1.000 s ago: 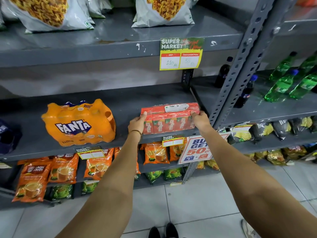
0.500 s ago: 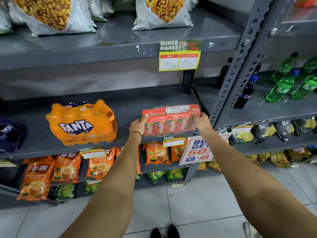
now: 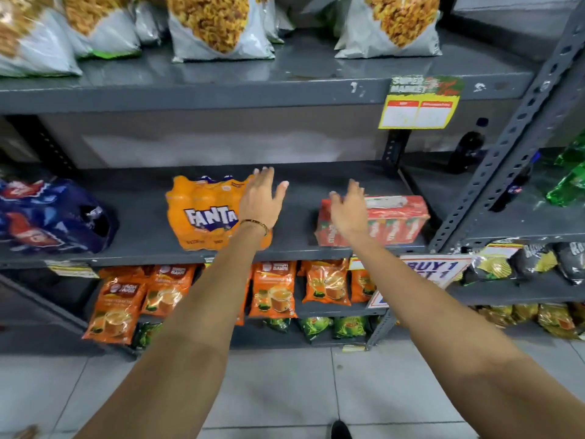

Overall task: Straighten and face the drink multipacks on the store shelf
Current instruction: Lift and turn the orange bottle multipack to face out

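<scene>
On the grey middle shelf (image 3: 142,236) stand three multipacks. The orange Fanta multipack (image 3: 202,213) is in the middle, the red juice-carton multipack (image 3: 392,223) is on the right near the front edge, and a dark blue multipack (image 3: 53,217) lies at the far left. My left hand (image 3: 261,198) hovers open, fingers spread, in front of the Fanta pack's right side. My right hand (image 3: 348,207) is open too, over the left end of the red pack and hiding it. Neither hand grips anything.
White snack bags (image 3: 218,26) fill the top shelf, with a yellow price tag (image 3: 418,106) on its edge. Orange tea pouches (image 3: 275,289) hang below. A perforated grey upright (image 3: 493,166) stands right of the red pack, with green bottles (image 3: 569,182) beyond it.
Both hands have let go of the red pack and moved left, now open. The left hand has gone over to the Fanta pack. The view has shifted left and closer.
</scene>
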Tool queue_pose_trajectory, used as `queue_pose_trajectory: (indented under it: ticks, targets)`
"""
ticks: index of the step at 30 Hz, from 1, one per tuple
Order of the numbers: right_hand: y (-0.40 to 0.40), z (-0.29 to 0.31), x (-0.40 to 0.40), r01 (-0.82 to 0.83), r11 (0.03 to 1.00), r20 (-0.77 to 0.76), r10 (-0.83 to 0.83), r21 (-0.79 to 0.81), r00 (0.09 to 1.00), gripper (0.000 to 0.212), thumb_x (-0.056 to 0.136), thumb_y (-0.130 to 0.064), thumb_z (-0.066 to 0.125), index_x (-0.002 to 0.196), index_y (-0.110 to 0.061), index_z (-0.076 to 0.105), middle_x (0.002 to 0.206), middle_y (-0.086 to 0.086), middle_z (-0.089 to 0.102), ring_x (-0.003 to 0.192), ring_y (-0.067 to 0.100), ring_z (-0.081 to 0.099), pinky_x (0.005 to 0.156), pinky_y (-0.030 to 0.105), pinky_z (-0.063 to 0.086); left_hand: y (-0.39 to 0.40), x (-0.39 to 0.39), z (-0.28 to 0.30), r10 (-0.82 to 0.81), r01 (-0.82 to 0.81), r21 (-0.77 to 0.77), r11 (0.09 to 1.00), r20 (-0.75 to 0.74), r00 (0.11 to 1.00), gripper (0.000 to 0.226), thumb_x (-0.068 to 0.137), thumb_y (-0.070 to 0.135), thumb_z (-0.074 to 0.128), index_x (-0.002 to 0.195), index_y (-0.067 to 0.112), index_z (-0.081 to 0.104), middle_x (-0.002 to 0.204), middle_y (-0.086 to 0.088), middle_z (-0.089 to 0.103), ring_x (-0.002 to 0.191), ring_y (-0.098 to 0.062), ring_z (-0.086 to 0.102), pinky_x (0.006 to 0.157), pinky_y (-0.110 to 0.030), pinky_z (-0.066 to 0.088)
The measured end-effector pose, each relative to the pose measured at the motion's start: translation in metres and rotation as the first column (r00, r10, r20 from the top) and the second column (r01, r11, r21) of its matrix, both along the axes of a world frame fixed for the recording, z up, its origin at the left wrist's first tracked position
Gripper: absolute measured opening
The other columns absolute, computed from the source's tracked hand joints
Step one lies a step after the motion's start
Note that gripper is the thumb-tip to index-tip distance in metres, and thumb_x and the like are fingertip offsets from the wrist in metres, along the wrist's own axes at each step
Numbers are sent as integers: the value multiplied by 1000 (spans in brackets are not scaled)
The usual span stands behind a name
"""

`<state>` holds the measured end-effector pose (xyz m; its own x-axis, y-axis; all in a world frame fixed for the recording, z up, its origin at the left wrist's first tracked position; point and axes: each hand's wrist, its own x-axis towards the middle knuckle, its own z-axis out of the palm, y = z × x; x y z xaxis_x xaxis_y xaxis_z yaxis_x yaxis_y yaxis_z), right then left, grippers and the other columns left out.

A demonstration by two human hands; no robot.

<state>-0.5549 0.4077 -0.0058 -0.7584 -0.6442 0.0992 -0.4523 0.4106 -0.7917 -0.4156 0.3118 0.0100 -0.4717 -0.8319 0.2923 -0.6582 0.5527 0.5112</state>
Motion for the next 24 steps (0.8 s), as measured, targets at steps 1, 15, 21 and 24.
queue_pose_trajectory:
  ticks: [1,15,21,24]
  targets:
    - [-8,2,14,-24,1000,35,25,-17,999,60,99,-24,45,150,-1,23,158,16,26,148,30,20,119,37,20,-8,14,1,24,-24,-45,999,5,1000,56,99,37,35,146,7,31,156,-12,31,148,-27,18,119,-37,18]
    - [-86,7,161,-98,993,354,113,-60,928,61,96,-46,45,148,-16,33,147,11,47,132,31,48,108,43,39,-105,183,-15,317,-68,762,645,-185,930,88,82,76,25,138,11,43,140,-12,52,125,-34,51,106,-48,40]
    - [-97,5,156,-79,993,462,111,-87,880,73,92,-58,43,153,-27,19,153,7,39,135,32,45,110,52,39,-110,182,-19,266,36,793,609,-247,932,85,78,79,27,138,21,41,138,-9,54,121,-31,55,103,-50,43]
    - [-99,4,151,-88,994,462,106,-59,880,70,93,-58,41,152,-27,20,153,7,38,136,32,43,110,52,38,-108,179,-13,259,48,794,606,-254,932,74,87,69,31,142,20,36,142,-12,49,127,-34,51,103,-51,41]
